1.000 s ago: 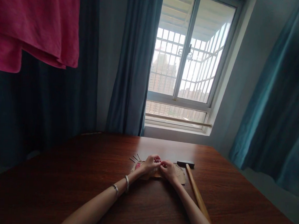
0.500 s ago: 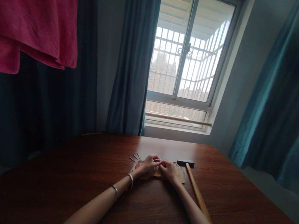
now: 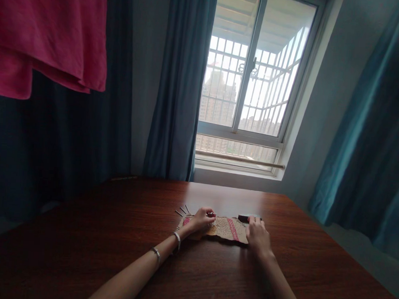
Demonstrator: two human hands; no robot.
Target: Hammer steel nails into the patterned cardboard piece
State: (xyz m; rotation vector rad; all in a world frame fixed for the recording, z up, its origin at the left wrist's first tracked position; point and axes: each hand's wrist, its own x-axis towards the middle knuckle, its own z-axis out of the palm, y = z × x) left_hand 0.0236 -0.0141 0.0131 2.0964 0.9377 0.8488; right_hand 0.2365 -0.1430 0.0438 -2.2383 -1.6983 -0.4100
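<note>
My left hand (image 3: 204,220) is closed in a pinch over a piece of cardboard (image 3: 225,226) covered in small holes, with pink bands across it. What sits between its fingertips is too small to make out. To the right, my right hand (image 3: 259,236) lies over the handle of a hammer, its fingers curled around just below the dark hammer head (image 3: 243,218). My hand and forearm hide the handle. Several nails (image 3: 182,210) lie at the cardboard's far left corner.
The cardboard rests on a brown wooden table (image 3: 121,234). Beyond the table's far edge are a barred window (image 3: 249,89) and a blue curtain (image 3: 179,86). A pink cloth (image 3: 54,35) hangs at the upper left.
My right hand has left the fingertips of my left hand and moved right onto the hammer. The cardboard's right part is now uncovered. My left hand stays in its pinch.
</note>
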